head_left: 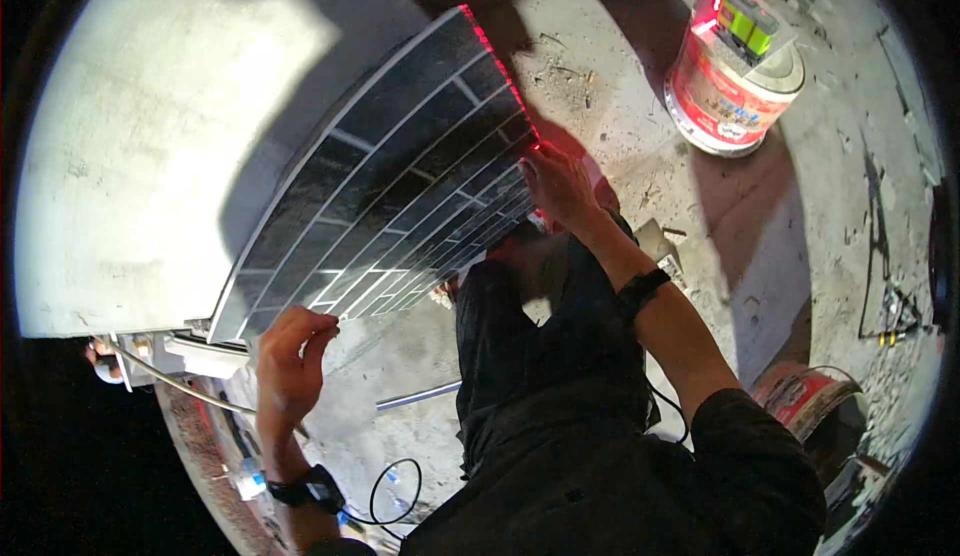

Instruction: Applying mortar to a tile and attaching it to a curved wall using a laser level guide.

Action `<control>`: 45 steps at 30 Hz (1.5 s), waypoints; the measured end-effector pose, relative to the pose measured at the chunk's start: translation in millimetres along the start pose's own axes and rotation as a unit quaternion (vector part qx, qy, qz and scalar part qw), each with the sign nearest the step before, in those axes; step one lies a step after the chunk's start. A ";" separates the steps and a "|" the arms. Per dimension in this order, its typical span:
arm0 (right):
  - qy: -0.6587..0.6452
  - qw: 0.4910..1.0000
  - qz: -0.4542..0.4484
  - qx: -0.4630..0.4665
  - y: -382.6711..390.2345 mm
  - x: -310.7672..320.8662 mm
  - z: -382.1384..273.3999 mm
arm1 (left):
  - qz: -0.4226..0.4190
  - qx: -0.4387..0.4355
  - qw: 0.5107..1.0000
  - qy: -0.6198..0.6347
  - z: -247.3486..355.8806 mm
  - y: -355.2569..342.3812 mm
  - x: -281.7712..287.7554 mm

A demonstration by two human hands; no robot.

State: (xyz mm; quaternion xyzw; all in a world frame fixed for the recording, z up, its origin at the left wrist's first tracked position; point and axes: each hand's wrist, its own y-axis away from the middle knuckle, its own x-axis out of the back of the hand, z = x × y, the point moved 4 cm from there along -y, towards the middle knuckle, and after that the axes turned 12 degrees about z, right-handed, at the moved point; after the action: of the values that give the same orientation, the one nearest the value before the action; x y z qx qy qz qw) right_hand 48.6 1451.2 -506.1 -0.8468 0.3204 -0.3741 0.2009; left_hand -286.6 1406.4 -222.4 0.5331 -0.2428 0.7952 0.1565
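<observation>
A wall section faced with dark, brick-patterned tiles and pale joints (400, 171) rises in front of me. A red laser line runs down its right edge. My left hand (290, 361) is at the panel's lower left edge, thumb and fingertips pinched together. Whatever sits in that pinch is too small to name. At the panel's right edge, by the bottom of the laser line, my right hand (563, 188) has its fingers closed together near the tiles. What its fingertips hold, if anything, is hidden. Each wrist wears a dark band.
A laser level (748, 24) with green sides stands on a red and white bucket (735, 96) at the far right. Another bucket (810, 401) is near my right elbow. A metal strip (418, 396), a black cable (372, 501) and a hose (180, 386) lie to the left.
</observation>
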 end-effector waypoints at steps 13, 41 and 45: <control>0.179 0.979 -0.030 0.088 -0.1 -20.1 -7.5 | 0.103 0.469 0.874 -0.079 -264.1 367.5 -204.5; 0.058 0.976 -0.206 0.030 -54.3 8.0 48.9 | 0.189 0.232 0.954 -0.017 -302.5 136.0 -142.0; 0.098 0.974 -0.204 0.032 -56.5 10.2 39.3 | 0.213 0.211 0.954 -0.034 -298.8 132.1 -136.2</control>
State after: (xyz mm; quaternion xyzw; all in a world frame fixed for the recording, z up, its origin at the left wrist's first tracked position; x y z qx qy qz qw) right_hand 106.1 1488.4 -493.3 -0.8468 0.1471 -0.4980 0.1150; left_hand -532.3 1463.0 -470.9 0.5165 -0.1825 0.8247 -0.1404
